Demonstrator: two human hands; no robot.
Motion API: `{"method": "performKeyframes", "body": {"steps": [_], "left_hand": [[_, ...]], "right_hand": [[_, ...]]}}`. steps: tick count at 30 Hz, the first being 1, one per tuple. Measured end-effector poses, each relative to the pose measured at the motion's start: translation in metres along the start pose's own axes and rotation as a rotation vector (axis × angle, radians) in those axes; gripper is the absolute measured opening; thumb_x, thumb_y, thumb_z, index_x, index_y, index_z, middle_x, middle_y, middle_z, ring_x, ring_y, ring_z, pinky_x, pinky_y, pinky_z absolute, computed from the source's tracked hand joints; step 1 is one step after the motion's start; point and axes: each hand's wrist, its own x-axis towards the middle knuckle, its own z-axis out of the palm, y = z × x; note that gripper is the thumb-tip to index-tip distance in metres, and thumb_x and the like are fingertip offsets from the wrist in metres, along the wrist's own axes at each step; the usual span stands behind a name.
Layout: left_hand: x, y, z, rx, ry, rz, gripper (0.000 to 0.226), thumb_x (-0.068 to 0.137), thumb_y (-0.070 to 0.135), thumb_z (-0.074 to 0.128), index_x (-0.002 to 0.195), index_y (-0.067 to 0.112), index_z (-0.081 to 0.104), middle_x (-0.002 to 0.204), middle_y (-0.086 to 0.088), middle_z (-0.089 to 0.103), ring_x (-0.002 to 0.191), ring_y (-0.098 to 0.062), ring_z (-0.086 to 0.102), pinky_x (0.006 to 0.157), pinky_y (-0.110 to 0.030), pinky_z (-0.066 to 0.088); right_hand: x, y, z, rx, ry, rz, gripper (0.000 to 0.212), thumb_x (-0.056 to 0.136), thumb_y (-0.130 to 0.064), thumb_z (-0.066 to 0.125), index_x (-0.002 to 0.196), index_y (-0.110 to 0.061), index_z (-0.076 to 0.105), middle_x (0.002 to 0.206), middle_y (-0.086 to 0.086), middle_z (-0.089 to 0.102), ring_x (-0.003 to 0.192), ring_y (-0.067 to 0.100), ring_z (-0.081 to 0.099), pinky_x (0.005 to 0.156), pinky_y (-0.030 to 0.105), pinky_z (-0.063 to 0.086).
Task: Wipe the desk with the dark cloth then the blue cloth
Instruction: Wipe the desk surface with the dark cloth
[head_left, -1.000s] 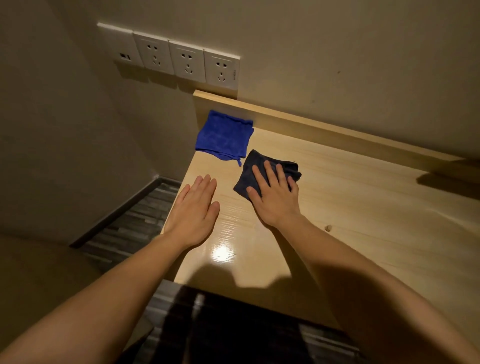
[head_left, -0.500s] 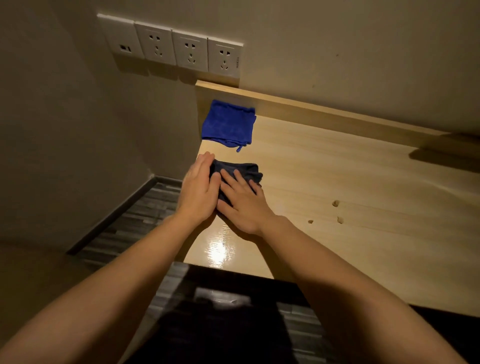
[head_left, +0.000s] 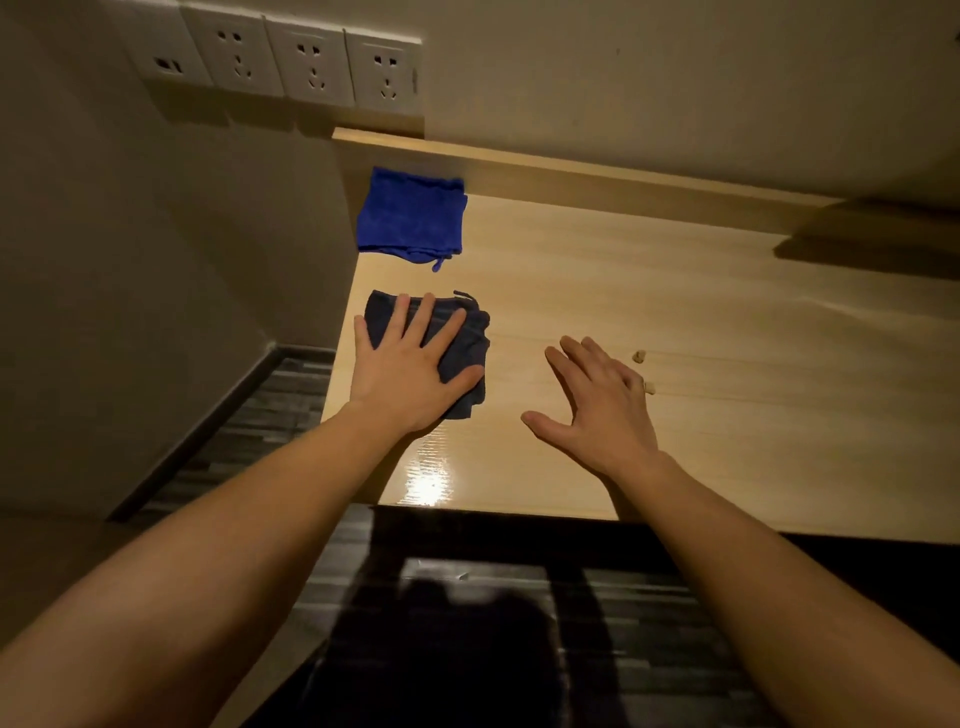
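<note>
Left hand (head_left: 410, 374) flat on the dark cloth (head_left: 462, 338), fingers spread, pressing it to the desk (head_left: 675, 322) near the left edge. Nothing gripped, palm down. Right hand (head_left: 602, 405) to the right of the dark cloth, apart from it, fingers loosely splayed, holding nothing; touching the desk or just above it, cannot tell. Blue cloth (head_left: 410, 215) folded beyond the dark cloth, in the far left corner, close but not touching. Two small crumbs (head_left: 638, 356) just past the right hand.
</note>
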Motion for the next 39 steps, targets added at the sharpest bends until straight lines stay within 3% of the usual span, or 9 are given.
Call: {"method": "performKeyframes", "body": {"steps": [17, 20, 25, 28, 30, 32, 34, 37, 39], "left_hand": [[-0.113, 0.016, 0.022, -0.034, 0.005, -0.055, 0.076, 0.102, 0.063, 0.01, 0.169, 0.029, 0.018, 0.178, -0.007, 0.009, 0.164, -0.026, 0.001, 0.131, -0.047, 0.004], [-0.131, 0.03, 0.016, -0.16, 0.047, -0.071, 0.072, 0.103, 0.052, 0.017, 0.164, 0.017, 0.036, 0.173, -0.01, 0.027, 0.162, -0.027, 0.018, 0.131, -0.046, 0.017], [-0.171, 0.066, 0.008, -0.454, 0.155, -0.119, 0.058, 0.104, 0.042, 0.038, 0.144, 0.01, 0.064, 0.151, -0.009, 0.061, 0.143, -0.028, 0.054, 0.119, -0.041, 0.038], [-0.166, 0.084, -0.009, -0.73, 0.176, -0.218, 0.052, 0.103, 0.049, 0.039, 0.141, 0.027, 0.066, 0.129, 0.015, 0.07, 0.122, -0.012, 0.064, 0.098, -0.025, 0.047], [-0.138, 0.092, -0.023, -0.819, 0.241, -0.182, 0.039, 0.105, 0.043, 0.044, 0.138, 0.035, 0.064, 0.12, 0.028, 0.065, 0.11, 0.004, 0.059, 0.086, -0.012, 0.043], [-0.095, 0.096, -0.038, -0.808, 0.308, -0.129, 0.037, 0.107, 0.034, 0.046, 0.14, 0.03, 0.064, 0.12, 0.023, 0.064, 0.105, 0.009, 0.053, 0.078, -0.017, 0.04], [-0.043, 0.097, -0.051, -0.742, 0.32, -0.093, 0.038, 0.109, 0.032, 0.046, 0.142, 0.023, 0.063, 0.122, 0.011, 0.069, 0.107, 0.0, 0.057, 0.08, -0.028, 0.042], [0.037, 0.101, -0.063, -0.581, 0.26, -0.047, 0.039, 0.112, 0.033, 0.044, 0.143, 0.016, 0.06, 0.129, -0.007, 0.071, 0.116, -0.025, 0.064, 0.095, -0.045, 0.05], [0.08, 0.104, -0.065, -0.475, 0.235, -0.027, 0.04, 0.113, 0.034, 0.045, 0.144, 0.013, 0.059, 0.133, -0.01, 0.069, 0.12, -0.03, 0.062, 0.104, -0.05, 0.048]], "right_hand": [[-0.002, 0.0, 0.001, 0.029, 0.003, -0.006, 0.092, 0.085, -0.088, 0.041, 0.159, -0.034, 0.035, 0.17, -0.006, 0.028, 0.158, 0.015, 0.014, 0.12, 0.046, 0.017], [-0.002, 0.0, -0.003, 0.048, -0.017, -0.016, 0.093, 0.085, -0.087, 0.039, 0.161, -0.033, 0.034, 0.171, -0.006, 0.025, 0.159, 0.016, 0.011, 0.121, 0.046, 0.014], [-0.004, 0.008, -0.018, 0.202, -0.068, -0.036, 0.092, 0.085, -0.085, 0.043, 0.16, -0.031, 0.038, 0.171, -0.007, 0.025, 0.159, 0.014, 0.011, 0.121, 0.042, 0.009], [-0.009, 0.035, -0.032, 0.208, 0.033, -0.038, 0.085, 0.088, -0.081, 0.046, 0.157, -0.032, 0.042, 0.17, -0.008, 0.029, 0.158, 0.011, 0.015, 0.119, 0.039, 0.009], [-0.008, 0.063, -0.043, 0.16, 0.071, 0.007, 0.084, 0.089, -0.081, 0.046, 0.157, -0.033, 0.041, 0.17, -0.007, 0.029, 0.157, 0.012, 0.016, 0.119, 0.042, 0.012], [-0.004, 0.093, -0.05, 0.106, 0.069, 0.073, 0.084, 0.088, -0.083, 0.044, 0.156, -0.034, 0.04, 0.17, -0.006, 0.028, 0.157, 0.014, 0.016, 0.119, 0.045, 0.014], [-0.001, 0.12, -0.052, 0.084, 0.044, 0.129, 0.084, 0.087, -0.083, 0.042, 0.156, -0.034, 0.041, 0.17, -0.005, 0.028, 0.158, 0.016, 0.016, 0.118, 0.048, 0.015], [0.001, 0.144, -0.045, 0.075, 0.007, 0.172, 0.083, 0.088, -0.082, 0.039, 0.156, -0.034, 0.04, 0.171, -0.004, 0.028, 0.158, 0.018, 0.015, 0.118, 0.05, 0.015], [0.001, 0.149, -0.038, 0.034, 0.003, 0.179, 0.085, 0.088, -0.083, 0.04, 0.158, -0.035, 0.037, 0.171, -0.004, 0.026, 0.158, 0.017, 0.013, 0.118, 0.05, 0.016]]}}
